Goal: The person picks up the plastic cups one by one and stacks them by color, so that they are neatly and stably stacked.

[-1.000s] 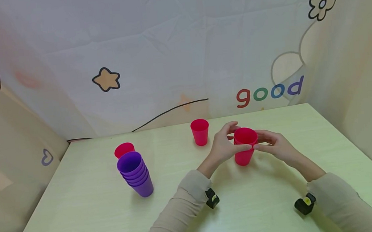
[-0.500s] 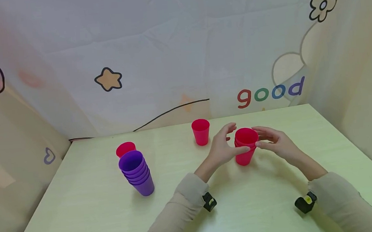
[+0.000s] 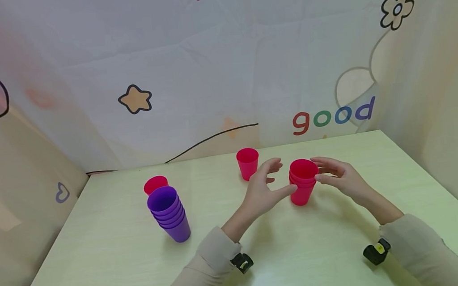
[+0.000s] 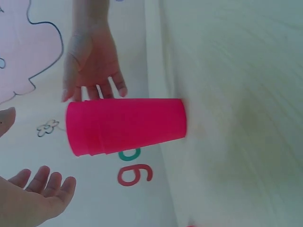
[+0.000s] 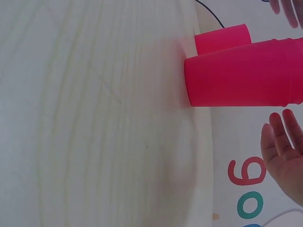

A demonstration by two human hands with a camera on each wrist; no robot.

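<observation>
A short stack of red cups (image 3: 303, 186) stands upright on the table, right of the middle. To its left is my left hand (image 3: 259, 192), fingers spread and holding nothing; the left wrist view shows it apart from the stack. My right hand (image 3: 342, 179) is at the stack's right side, fingers loosely bent near the rim. A narrow gap between that hand (image 5: 284, 158) and the cups shows in the right wrist view. Farther back stands a single red cup (image 3: 248, 164).
On the left of the table (image 3: 113, 260) stands a leaning-looking stack of several purple cups (image 3: 170, 215), with a red cup (image 3: 155, 184) partly hidden behind it. A printed cloth (image 3: 207, 73) closes off the back and sides.
My left hand has moved away from the red stack, left and toward me. The right hand has eased slightly off the rim. The stack stays in place.
</observation>
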